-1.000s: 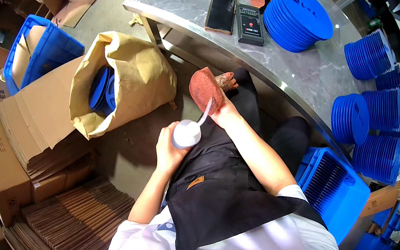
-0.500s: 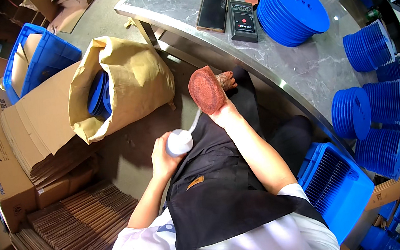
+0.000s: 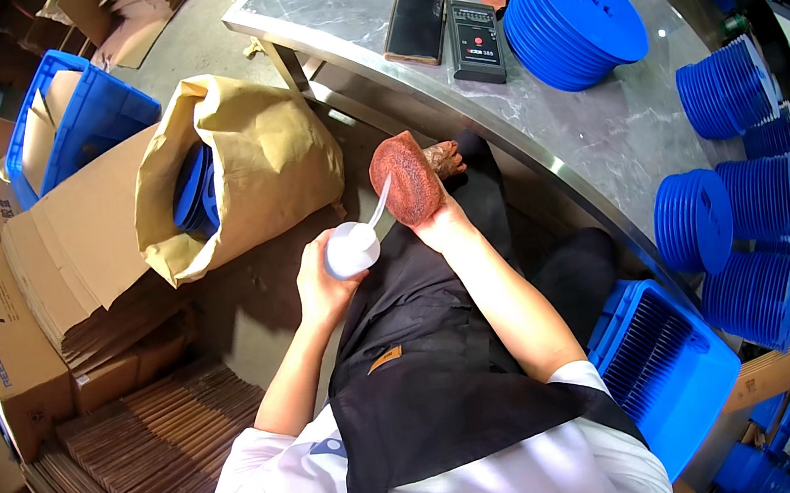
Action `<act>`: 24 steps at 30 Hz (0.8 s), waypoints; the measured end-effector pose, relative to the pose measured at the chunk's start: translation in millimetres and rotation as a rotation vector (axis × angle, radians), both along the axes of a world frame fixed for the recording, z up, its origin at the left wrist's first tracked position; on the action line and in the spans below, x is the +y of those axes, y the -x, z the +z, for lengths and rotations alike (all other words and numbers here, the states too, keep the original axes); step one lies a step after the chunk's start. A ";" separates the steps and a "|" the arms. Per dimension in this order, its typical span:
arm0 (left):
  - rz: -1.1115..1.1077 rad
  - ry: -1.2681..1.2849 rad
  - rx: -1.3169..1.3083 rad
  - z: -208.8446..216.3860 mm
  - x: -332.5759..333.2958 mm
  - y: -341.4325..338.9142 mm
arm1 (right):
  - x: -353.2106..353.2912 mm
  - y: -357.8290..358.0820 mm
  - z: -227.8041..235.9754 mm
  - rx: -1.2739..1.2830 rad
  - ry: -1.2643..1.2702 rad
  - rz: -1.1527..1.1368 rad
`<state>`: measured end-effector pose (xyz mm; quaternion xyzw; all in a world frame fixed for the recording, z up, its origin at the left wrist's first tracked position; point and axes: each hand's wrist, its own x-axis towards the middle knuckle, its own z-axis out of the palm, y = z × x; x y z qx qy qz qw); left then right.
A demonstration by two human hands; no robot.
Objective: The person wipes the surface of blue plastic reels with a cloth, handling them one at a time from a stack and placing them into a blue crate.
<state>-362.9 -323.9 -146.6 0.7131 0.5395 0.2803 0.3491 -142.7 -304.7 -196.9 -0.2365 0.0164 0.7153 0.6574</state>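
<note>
My left hand (image 3: 322, 281) is wrapped round a white squeeze bottle (image 3: 352, 250) with a thin bent spout. The spout's tip lies over the face of a reddish-brown cloth pad (image 3: 404, 180), apparently touching it. My right hand (image 3: 442, 222) grips that pad from below, above my lap, with its fingers mostly hidden behind it. A crumpled end of brownish cloth (image 3: 446, 159) sticks out at the pad's right side. The pad's face has a darker patch in its middle.
On the grey marbled table (image 3: 326, 26) lie a phone (image 3: 415, 21), a black handheld meter (image 3: 476, 41) and stacked blue reels (image 3: 575, 21). More reel stacks (image 3: 693, 224) stand rightward. A yellow sack (image 3: 274, 163) holds blue discs; flattened cartons (image 3: 165, 431) lie at left, a blue crate (image 3: 686, 408) at right.
My left hand has raised and tipped the bottle, bringing its spout from below the pad up onto the pad's face. My right hand and the pad have hardly moved.
</note>
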 end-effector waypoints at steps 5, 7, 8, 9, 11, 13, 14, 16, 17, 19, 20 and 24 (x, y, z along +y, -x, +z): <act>-0.023 0.024 0.024 0.5 -20.1 12.6 | -2.6 -0.9 2.3 -0.062 -0.043 0.007; -0.055 0.049 0.056 2.9 -30.5 11.7 | -1.8 -0.4 2.0 -0.062 -0.066 0.007; -0.056 0.046 0.047 2.4 -33.1 10.1 | -0.2 0.0 0.9 -0.060 -0.064 0.016; -0.058 0.043 0.038 1.8 -35.1 8.1 | 0.6 0.4 -0.2 -0.059 -0.061 0.024; -0.026 0.060 0.008 4.7 -29.5 0.5 | 0.8 2.1 1.3 -0.037 -0.031 0.013; 0.006 0.075 -0.023 5.0 -25.4 -1.9 | 3.0 3.1 1.8 -0.028 0.017 0.019; 0.010 0.061 -0.017 3.7 -24.0 -1.1 | 2.9 2.9 2.9 -0.048 0.015 0.019; 0.019 0.074 0.014 5.9 -26.2 -0.1 | 0.5 2.4 4.7 -0.047 -0.019 0.010; 0.015 0.073 0.015 6.9 -28.3 -0.1 | -0.4 1.9 5.3 -0.045 -0.050 -0.001; 0.005 0.104 0.007 8.8 -31.4 -0.1 | -0.2 -0.7 6.7 -0.055 -0.014 0.003; 0.013 0.128 -0.016 9.8 -30.8 1.7 | -0.6 -0.7 7.4 -0.067 0.022 0.009; 0.101 0.110 -0.240 28.3 4.4 -11.1 | -3.6 -0.8 11.7 -0.201 0.102 0.067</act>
